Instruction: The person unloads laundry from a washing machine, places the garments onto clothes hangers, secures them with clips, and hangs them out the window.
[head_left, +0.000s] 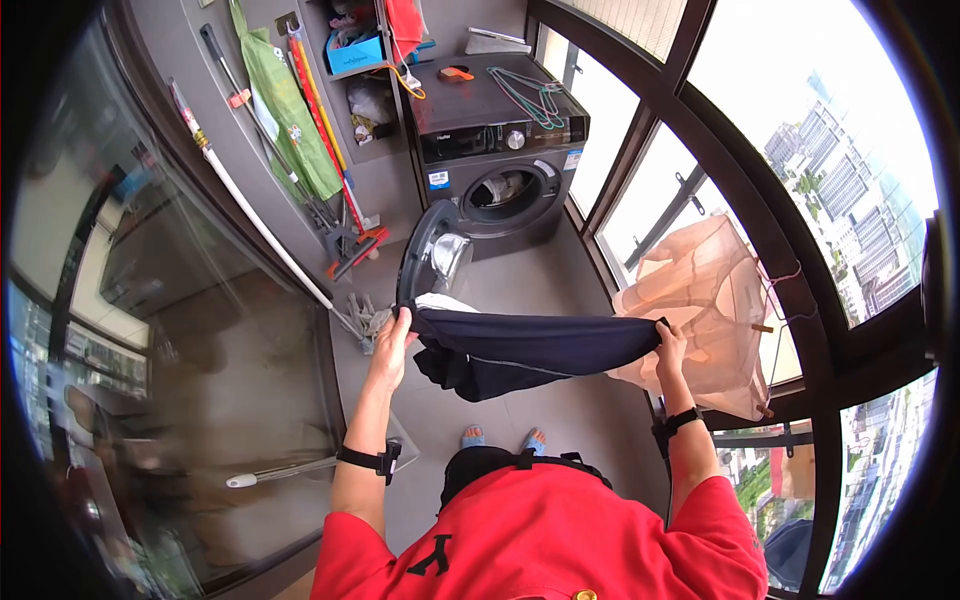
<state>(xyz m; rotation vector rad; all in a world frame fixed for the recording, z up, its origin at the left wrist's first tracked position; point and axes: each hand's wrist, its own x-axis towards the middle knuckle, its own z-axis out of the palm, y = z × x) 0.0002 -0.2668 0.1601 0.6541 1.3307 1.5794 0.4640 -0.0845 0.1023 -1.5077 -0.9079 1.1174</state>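
Note:
A dark navy garment [540, 345] with a thin light seam line is stretched sideways between my two hands; its exact kind I cannot make out. My left hand [392, 345] grips its left end, where a bit of white cloth [440, 301] shows. On the right, my right hand [672, 346] pinches the other end, close to a sheer peach fabric [700, 300] hanging by the window. Beyond the garment stands a dark front-loading washing machine [495, 145]. Its round door [432, 255] hangs open, and some cloth [502, 188] lies in the drum.
Green hangers [528, 97] and an orange item [456, 73] lie on the washer. Mops, a pole [255, 215] and a green bag [290, 110] line the left wall. A shelf holds a blue box [355, 53]. Glass panels flank both sides.

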